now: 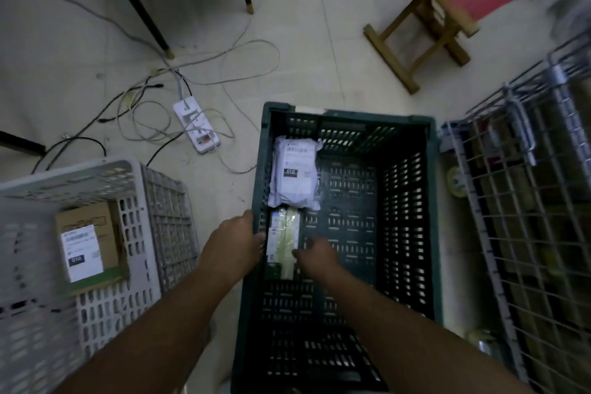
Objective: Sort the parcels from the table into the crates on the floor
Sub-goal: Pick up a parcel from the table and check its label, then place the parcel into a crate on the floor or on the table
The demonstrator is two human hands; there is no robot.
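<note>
Parcel [283, 241], long and narrow, lies in the green crate [431, 201] along its left wall, long axis pointing away toward the white parcel [295, 176]. Left hand [236, 246] and right hand [316, 254] pinch its sides.

The big dark green plastic crate [339, 221] has rows of little slots all over its walls and floor. Inside it lies a white soft plastic parcel [295, 176] with a white label and a small black patch. Below it is a pale yellow-green wrapped parcel [284, 241] with a white label strip. The light grey plastic crate [80, 253] has slots and a square grid pattern. In it sits a brown cardboard box [88, 241] with a white label, a black patch and a green edge. The wooden stool [447, 9] has a red striped seat. The floor [319, 41] is pale cream.
</note>
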